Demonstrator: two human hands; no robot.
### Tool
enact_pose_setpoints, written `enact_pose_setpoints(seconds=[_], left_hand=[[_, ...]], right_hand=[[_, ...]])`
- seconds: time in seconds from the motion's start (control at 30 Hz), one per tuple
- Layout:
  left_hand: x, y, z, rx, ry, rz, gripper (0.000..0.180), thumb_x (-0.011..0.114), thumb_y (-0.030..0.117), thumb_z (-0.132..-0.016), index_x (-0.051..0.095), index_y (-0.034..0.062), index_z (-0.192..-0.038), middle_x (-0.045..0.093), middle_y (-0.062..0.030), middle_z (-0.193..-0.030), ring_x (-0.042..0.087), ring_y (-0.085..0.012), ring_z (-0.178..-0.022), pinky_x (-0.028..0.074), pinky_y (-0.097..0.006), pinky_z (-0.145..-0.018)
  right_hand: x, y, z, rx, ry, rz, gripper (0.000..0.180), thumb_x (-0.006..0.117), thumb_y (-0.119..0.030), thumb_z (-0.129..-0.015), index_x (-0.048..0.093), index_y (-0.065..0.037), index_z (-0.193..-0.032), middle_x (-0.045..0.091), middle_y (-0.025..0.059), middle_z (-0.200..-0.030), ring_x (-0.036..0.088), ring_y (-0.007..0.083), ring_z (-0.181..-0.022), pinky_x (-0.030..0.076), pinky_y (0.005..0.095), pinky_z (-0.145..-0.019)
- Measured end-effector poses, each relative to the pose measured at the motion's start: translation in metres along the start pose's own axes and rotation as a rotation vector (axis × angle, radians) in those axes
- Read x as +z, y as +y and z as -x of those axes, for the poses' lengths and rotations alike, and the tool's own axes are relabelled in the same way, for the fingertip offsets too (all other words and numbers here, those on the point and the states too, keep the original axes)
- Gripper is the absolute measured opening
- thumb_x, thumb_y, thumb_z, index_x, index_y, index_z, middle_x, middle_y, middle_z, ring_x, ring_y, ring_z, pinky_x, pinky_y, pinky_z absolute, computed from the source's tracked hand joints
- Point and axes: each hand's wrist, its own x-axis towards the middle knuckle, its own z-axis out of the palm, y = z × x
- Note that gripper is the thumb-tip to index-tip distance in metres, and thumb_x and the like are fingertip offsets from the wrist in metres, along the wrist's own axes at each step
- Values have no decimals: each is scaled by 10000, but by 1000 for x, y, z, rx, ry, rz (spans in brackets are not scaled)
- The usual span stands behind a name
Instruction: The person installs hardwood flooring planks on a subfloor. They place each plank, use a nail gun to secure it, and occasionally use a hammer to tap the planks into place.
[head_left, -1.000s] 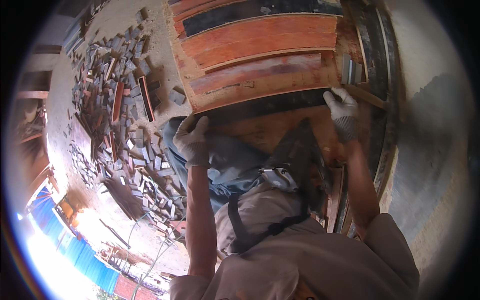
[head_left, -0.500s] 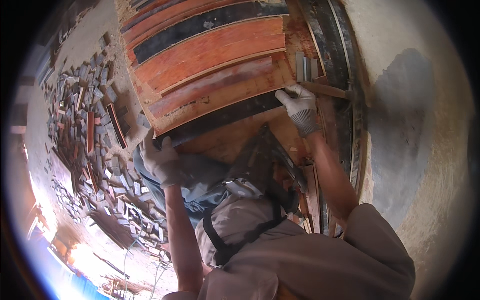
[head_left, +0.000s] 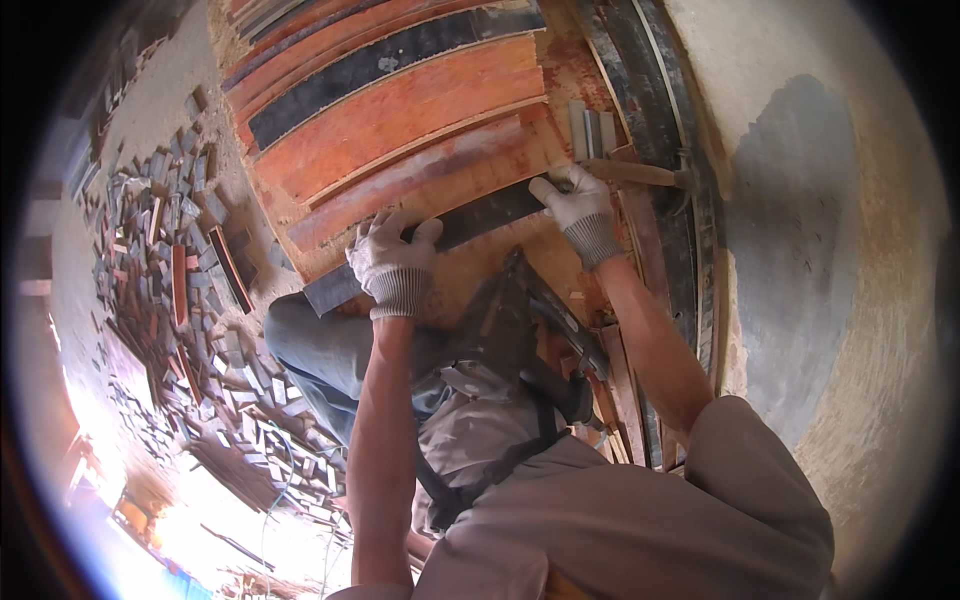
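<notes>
A long dark wooden strip (head_left: 485,218) lies across the plywood work board (head_left: 468,285) in front of me. My left hand (head_left: 395,262), in a whitish knit glove, grips it left of the middle, with fingers over the far edge and thumb at the right. At its right end, my gloved right hand (head_left: 580,210) pinches the strip between thumb and fingers. Just beyond my right hand lies a hammer (head_left: 640,172) with a wooden handle. The undersides of both hands' grips are hidden.
Orange-red boards (head_left: 400,110) and a black board (head_left: 385,65) lie in rows beyond the strip. Short metal-grey pieces (head_left: 592,130) rest near the hammer. A heap of small wood offcuts (head_left: 185,260) covers the floor at left. Long dark beams (head_left: 675,250) run along the right.
My left hand has moved right along the strip from its left end, uncovering that end. My right hand keeps its pinch. The view has shifted slightly.
</notes>
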Motion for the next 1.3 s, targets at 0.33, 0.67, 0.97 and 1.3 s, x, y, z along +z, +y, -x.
enact_pose_setpoints(seconds=[0.33, 0.67, 0.97, 1.3], left_hand=[[8, -3, 7, 4, 13, -10, 175, 831, 311, -741, 782, 173, -838, 720, -40, -936, 628, -310, -1040, 424, -490, -958], [5, 0, 3, 64, 46, -36, 143, 809, 285, -777, 753, 159, -816, 700, -52, -878, 637, -303, -954, 440, -469, -919], [8, -2, 1, 57, 51, -94, 152, 805, 289, -785, 732, 158, -808, 697, -47, -875, 633, -307, -967, 443, -483, -917], [10, -5, 1, 82, 59, -51, 192, 814, 304, -750, 701, 151, -777, 678, -38, -874, 625, -318, -974, 431, -507, -885]], right_hand=[[-47, -35, 207, 53, -422, 663, 945, 801, -227, -816, 291, 3, -1578, 673, 290, -1178, 699, 398, -1052, 562, 478, -885], [-53, -59, 195, 131, -369, 373, 423, 763, -145, -846, 644, 5, -1223, 719, 208, -882, 737, 338, -880, 575, 422, -827], [-104, -123, 133, 401, -335, 98, 194, 633, -177, -951, 664, -64, -797, 601, 34, -597, 578, 128, -518, 472, 301, -533], [-105, -110, 104, 371, -384, 270, 318, 619, -225, -972, 623, -72, -694, 601, 28, -591, 590, 127, -550, 480, 317, -587]])
